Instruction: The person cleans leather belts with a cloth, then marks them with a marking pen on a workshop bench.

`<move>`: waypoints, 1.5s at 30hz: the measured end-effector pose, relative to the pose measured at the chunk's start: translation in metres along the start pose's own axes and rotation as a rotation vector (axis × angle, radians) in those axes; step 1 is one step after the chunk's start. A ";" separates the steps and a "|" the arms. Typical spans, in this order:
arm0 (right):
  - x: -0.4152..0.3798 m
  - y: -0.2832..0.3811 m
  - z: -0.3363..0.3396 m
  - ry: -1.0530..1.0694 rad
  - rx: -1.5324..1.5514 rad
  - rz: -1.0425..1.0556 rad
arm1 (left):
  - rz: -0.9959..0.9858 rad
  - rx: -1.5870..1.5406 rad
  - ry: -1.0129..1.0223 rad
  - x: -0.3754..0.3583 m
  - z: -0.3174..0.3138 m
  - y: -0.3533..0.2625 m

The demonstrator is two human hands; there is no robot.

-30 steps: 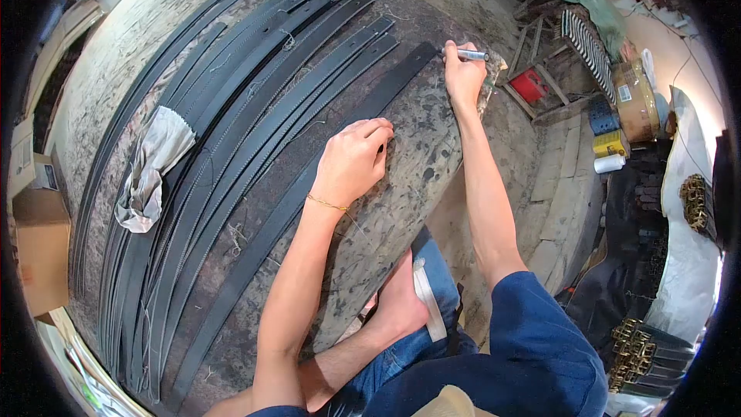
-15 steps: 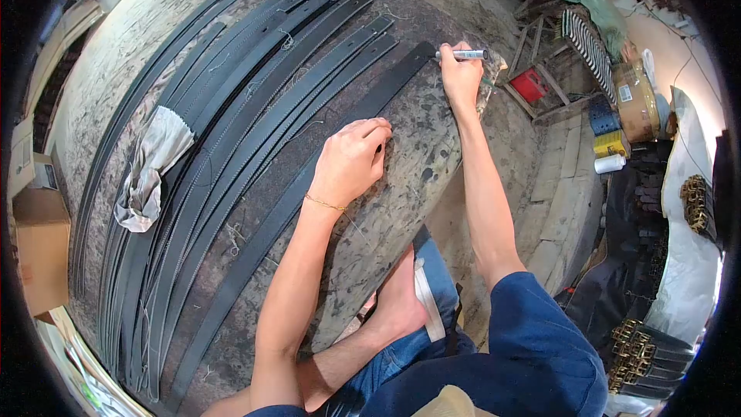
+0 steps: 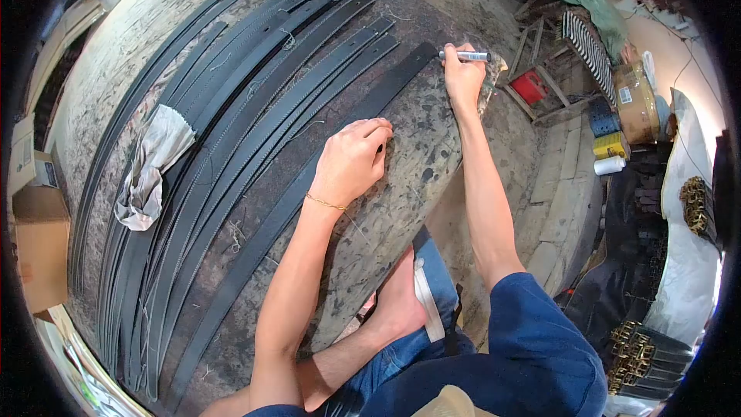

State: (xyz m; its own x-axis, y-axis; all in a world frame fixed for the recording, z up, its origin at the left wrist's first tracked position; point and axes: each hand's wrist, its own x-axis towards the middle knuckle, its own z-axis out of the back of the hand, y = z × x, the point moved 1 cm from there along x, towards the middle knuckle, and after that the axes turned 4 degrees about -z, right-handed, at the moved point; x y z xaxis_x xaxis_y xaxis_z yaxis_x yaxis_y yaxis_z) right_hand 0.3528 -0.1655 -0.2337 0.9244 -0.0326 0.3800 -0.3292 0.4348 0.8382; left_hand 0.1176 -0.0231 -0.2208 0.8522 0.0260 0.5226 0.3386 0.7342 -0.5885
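Note:
My right hand (image 3: 464, 77) grips a silver marker pen (image 3: 472, 55), its tip close to the end of a dark leather strap (image 3: 386, 89). That strap runs diagonally across the worn table (image 3: 401, 193). Curled fingers of my left hand (image 3: 355, 156) rest at the strap's near edge; whether they pinch anything is hidden. Further left, many black stitched straps (image 3: 255, 112) lie side by side with loose threads on them. A crumpled grey cloth (image 3: 153, 170) sits over some of these.
Cardboard boxes (image 3: 42, 251) stand at the far left. Beyond the table's right edge are a wooden frame with a red panel (image 3: 529, 86), a taped carton (image 3: 637, 100), a white spool (image 3: 610, 165) and straps with brass buckles (image 3: 629, 355).
My right hand and the marker have shifted very slightly to the right, the tip a little off the strap's end. My left hand has stayed in place.

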 end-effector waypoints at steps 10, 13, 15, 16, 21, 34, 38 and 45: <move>-0.003 0.005 0.001 0.004 -0.036 -0.025 | 0.009 0.004 0.006 0.000 0.000 -0.001; -0.003 0.005 0.002 -0.008 -0.016 -0.027 | 0.010 0.002 -0.001 0.000 0.000 -0.001; -0.004 0.008 0.003 0.013 -0.071 -0.001 | 0.007 0.004 0.001 0.001 0.000 -0.001; -0.004 0.009 0.004 0.028 -0.088 -0.001 | 0.005 0.006 0.004 0.001 0.001 -0.001; -0.005 0.008 0.001 -0.010 0.024 0.003 | -0.001 0.013 -0.007 0.000 0.000 -0.001; -0.008 0.014 0.004 0.061 -0.012 0.021 | 0.007 0.007 0.005 0.000 -0.001 0.000; -0.005 0.009 0.003 0.073 -0.024 -0.007 | 0.007 0.010 0.008 0.001 0.000 0.000; -0.006 0.010 0.001 0.070 -0.037 -0.018 | -0.004 0.008 -0.013 0.000 0.000 -0.001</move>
State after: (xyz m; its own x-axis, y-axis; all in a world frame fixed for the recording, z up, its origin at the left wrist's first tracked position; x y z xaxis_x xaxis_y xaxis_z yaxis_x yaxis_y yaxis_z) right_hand 0.3434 -0.1620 -0.2268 0.9418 0.0219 0.3354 -0.3061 0.4680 0.8290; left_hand 0.1175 -0.0235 -0.2203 0.8452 0.0319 0.5334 0.3391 0.7396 -0.5814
